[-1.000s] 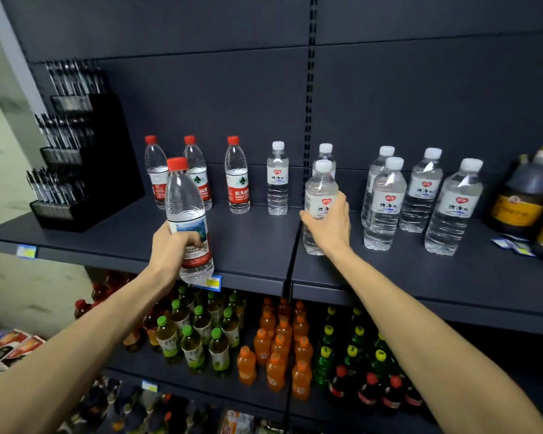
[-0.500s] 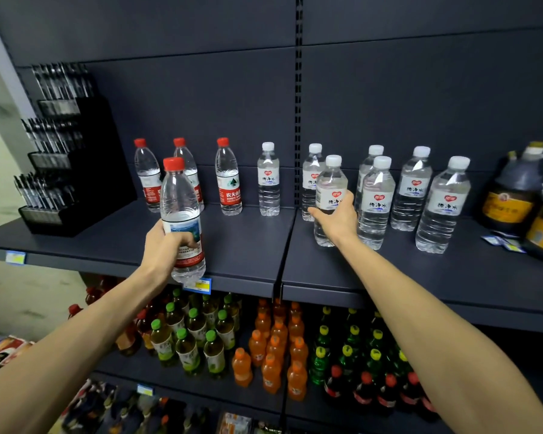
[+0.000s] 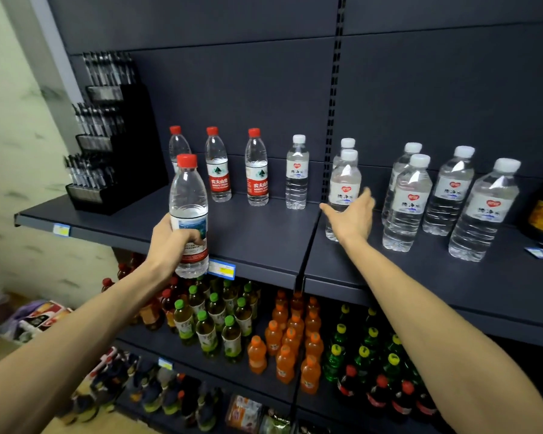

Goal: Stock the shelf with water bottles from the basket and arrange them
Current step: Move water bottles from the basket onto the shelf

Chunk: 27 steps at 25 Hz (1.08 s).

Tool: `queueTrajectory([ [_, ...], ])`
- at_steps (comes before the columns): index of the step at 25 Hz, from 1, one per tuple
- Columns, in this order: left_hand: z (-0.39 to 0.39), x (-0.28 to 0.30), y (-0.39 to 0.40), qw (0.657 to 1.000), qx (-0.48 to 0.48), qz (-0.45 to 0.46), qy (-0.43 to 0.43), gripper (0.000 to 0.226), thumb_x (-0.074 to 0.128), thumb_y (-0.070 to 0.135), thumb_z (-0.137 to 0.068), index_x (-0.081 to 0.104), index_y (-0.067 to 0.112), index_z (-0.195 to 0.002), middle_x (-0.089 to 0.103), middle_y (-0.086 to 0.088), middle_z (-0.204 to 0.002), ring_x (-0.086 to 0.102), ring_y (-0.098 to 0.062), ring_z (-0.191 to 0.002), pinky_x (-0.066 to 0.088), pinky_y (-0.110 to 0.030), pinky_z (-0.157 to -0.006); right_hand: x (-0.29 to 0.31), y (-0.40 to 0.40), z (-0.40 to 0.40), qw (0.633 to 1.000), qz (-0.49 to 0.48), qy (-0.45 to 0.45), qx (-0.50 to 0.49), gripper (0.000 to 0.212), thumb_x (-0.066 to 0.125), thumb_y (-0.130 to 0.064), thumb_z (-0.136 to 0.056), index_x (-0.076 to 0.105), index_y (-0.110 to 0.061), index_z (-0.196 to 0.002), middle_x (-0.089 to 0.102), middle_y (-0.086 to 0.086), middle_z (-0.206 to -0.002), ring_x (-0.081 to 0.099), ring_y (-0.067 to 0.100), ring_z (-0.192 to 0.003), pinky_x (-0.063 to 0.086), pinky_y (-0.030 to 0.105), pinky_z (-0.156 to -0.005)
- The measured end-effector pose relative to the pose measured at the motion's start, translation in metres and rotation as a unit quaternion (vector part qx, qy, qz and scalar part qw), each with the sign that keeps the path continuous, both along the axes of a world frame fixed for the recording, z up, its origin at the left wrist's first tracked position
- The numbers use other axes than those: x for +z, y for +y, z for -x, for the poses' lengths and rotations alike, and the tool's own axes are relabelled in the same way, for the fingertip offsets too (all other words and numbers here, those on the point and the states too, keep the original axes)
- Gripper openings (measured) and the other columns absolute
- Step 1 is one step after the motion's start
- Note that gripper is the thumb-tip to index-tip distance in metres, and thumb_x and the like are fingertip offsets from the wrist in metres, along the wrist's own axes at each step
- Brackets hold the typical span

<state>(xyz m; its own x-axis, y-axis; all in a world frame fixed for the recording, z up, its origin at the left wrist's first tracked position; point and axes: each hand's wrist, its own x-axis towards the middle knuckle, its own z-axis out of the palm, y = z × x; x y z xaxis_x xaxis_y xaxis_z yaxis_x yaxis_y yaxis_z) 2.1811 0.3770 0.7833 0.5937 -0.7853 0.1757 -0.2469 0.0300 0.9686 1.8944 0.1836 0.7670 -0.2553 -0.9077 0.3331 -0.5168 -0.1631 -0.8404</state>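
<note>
A: Bottle (image 3: 188, 211) feel? Left hand (image 3: 170, 242) has its fingers (image 3: 191, 238) wrapped round the label, bottle held upright before the shelf (image 3: 257, 233).

B: Full, likely heavy, slick; grip mid-body. Right hand (image 3: 351, 219) spread, seemingly off the white-capped bottle (image 3: 344, 189).

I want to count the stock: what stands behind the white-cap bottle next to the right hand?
Behind the front bottle stands another white-cap bottle. Only its cap and shoulder show; the front bottle covers its body and label. Anything further behind cannot be seen. The right hand is open beside it.
</note>
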Motion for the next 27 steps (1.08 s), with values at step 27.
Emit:
queueTrajectory([
  [27,-0.096,-0.048,0.049,0.994,0.024,-0.031,-0.102,0.093,0.088,0.060,-0.065,0.054,0.015,-0.140,0.066,0.000,-0.131,0.066,-0.011,-0.116,0.054,-0.036,-0.104,0.033,0.084,-0.229,0.877,-0.069,-0.199,0.431,0.060,0.093,-0.038,-0.065,0.073,-0.010,-0.114,0.080,-0.001,-0.100,0.076,0.009,-0.095,0.060,0.030,-0.090],
])
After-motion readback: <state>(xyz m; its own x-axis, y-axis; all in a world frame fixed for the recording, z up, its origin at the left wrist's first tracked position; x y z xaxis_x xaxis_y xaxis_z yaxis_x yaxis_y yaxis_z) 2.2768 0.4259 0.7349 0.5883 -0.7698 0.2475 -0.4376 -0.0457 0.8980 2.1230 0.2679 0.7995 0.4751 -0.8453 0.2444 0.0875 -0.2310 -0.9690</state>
